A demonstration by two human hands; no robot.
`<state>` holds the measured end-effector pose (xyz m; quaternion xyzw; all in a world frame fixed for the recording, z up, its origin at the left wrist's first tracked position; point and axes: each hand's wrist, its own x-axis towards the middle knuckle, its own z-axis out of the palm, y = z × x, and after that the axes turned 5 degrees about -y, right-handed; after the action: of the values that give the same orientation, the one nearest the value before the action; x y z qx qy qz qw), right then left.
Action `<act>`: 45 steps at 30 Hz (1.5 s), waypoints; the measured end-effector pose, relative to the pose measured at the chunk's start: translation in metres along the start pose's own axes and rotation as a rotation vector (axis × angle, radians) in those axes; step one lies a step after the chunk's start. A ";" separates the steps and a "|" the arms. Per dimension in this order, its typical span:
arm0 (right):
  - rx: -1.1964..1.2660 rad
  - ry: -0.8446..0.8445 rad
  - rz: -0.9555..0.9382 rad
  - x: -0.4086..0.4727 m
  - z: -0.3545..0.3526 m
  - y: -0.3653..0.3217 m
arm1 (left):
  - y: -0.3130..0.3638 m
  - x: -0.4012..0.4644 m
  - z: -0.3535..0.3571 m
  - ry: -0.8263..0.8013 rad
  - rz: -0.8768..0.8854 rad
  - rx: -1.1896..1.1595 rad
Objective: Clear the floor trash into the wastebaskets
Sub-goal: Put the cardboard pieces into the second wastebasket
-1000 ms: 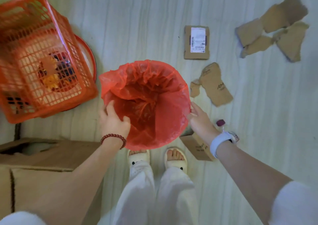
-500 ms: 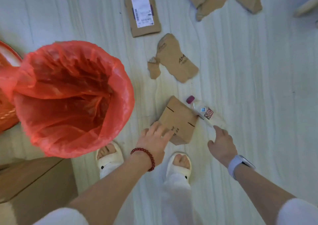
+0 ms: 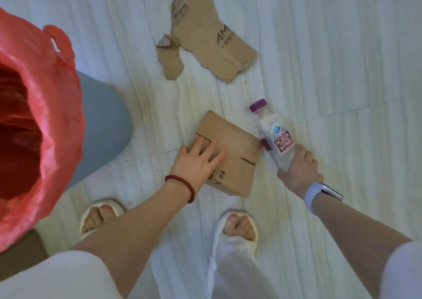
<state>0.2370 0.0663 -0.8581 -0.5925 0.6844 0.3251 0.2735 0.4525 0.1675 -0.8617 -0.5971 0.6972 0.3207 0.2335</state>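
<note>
Nearest the camera, two feet in pale slippers (image 3: 238,226) are standing on the white floor (image 3: 342,70), which is now filling more of the view than half a second ago. Just beyond them, the left hand (image 3: 196,161) is lying with straight, spread fingers on the cardboard box (image 3: 230,154), further onto it than before. Beside it, the right hand (image 3: 301,168), earlier reaching with nothing in it, is now curling around the lower end of the soda bottle (image 3: 272,131), which is lying on the floor against the box. At the left edge, the wastebasket with its red bag (image 3: 52,106) is sitting closer and partly out of view. Farther off, torn cardboard pieces (image 3: 212,40) are lying well apart from both hands.
</note>
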 end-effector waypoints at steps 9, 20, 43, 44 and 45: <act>0.580 -0.080 0.104 -0.103 -0.036 0.017 | 0.030 -0.047 -0.056 -0.042 -0.110 -0.341; 0.778 -0.200 0.192 -0.110 -0.033 0.010 | 0.022 -0.066 -0.020 -0.172 -0.603 -1.637; 0.942 -0.075 -0.202 -0.342 -0.190 -0.078 | -0.036 -0.336 -0.204 0.750 -0.853 -1.278; 0.929 -0.099 -0.241 -0.353 -0.195 -0.091 | -0.049 -0.349 -0.209 0.751 -0.937 -1.325; 0.911 -0.125 -0.274 -0.361 -0.199 -0.103 | -0.061 -0.360 -0.211 0.743 -1.025 -1.373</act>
<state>0.3949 0.1332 -0.4692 -0.4763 0.6553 -0.0121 0.5862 0.5887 0.2551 -0.4717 -0.9033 0.0365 0.3087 -0.2955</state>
